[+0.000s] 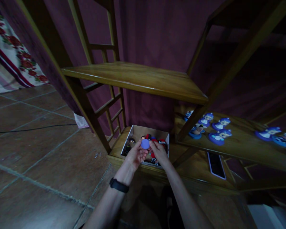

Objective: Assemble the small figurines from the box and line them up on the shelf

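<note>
Over an open box [149,130], both of my hands meet at a flat, round purple disc [145,144]. My left hand [136,155] is closed at the disc's left edge, its fingers curled underneath. From the other side, my right hand [158,151] pinches the right edge. The disc looks like the round bases of the figurines nearby; whatever may be attached to its far side is hidden. Inside the box lie several small figurines in red, black and white, such as a dark one [132,140] at the left, partly covered by my hands.
The box stands on the bottom board of a wooden shelf unit, below a higher shelf [135,76]. Several blue and purple figurines [220,136] stand on a board to the right. A phone [216,165] lies lower down. Slanting posts [193,122] divide the unit.
</note>
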`<state>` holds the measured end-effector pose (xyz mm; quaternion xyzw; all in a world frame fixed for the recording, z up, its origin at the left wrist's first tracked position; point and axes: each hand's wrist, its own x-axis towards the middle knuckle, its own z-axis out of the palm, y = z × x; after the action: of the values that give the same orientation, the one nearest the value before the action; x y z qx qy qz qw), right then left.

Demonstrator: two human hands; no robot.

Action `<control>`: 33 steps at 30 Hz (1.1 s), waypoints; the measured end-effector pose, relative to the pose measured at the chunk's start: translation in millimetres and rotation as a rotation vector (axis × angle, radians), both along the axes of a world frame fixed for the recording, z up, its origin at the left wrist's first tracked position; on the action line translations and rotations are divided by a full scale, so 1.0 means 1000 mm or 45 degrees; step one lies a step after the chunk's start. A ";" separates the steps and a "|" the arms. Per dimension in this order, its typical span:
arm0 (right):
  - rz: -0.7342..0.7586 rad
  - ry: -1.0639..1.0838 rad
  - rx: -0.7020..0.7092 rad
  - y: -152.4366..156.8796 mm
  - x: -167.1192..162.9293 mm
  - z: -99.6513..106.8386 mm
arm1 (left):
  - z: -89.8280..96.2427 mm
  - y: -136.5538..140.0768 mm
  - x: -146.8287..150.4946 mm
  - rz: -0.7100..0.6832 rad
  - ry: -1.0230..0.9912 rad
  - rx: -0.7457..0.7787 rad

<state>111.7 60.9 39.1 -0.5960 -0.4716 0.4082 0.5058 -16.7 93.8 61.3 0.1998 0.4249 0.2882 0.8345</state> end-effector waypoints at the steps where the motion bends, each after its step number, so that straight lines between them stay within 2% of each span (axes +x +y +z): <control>1: -0.002 -0.002 -0.002 0.000 0.000 -0.001 | 0.000 0.000 0.000 0.001 -0.003 -0.004; 12: 0.001 -0.164 -0.009 0.003 0.002 -0.009 | -0.001 0.001 0.000 0.057 -0.002 -0.017; 28: -0.017 -0.325 0.031 0.003 0.002 -0.016 | -0.005 0.002 -0.002 0.157 -0.031 0.126; 33: -0.023 -0.265 0.015 0.004 0.002 -0.016 | -0.004 0.000 -0.001 0.165 -0.079 0.179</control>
<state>114.2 64.7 22.8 -0.6363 -0.5187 0.3367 0.4613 -17.6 93.9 57.0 0.2209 0.3897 0.3767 0.8108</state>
